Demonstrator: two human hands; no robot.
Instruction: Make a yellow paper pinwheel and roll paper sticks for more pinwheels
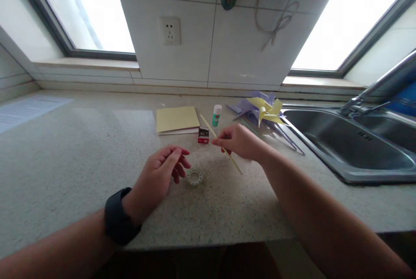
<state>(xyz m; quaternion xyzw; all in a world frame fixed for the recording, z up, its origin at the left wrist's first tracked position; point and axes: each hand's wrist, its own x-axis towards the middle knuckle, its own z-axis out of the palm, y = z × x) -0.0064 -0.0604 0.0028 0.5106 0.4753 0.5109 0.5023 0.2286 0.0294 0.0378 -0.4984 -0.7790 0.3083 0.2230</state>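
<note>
My right hand (234, 141) pinches a thin pale yellow stick (234, 164) between thumb and fingers, and the stick slants over the counter. My left hand (166, 167) hovers to the left with its fingers half curled and apart, and nothing shows in it. Just right of its fingertips lies a clear roll of tape (194, 177). A small red and black box (203, 135) sits beyond the stick's middle. Behind it stands a glue stick (216, 115) with a white cap. To the left of these lie yellow paper squares (177, 118), stacked with white ones.
Yellow and purple paper pinwheels (267, 110) lie at the back right, their sticks (289, 138) pointing toward me. A steel sink (341, 140) with a faucet (367, 92) fills the right side. A printed sheet (29, 108) lies far left. The tiled wall has a socket (170, 30).
</note>
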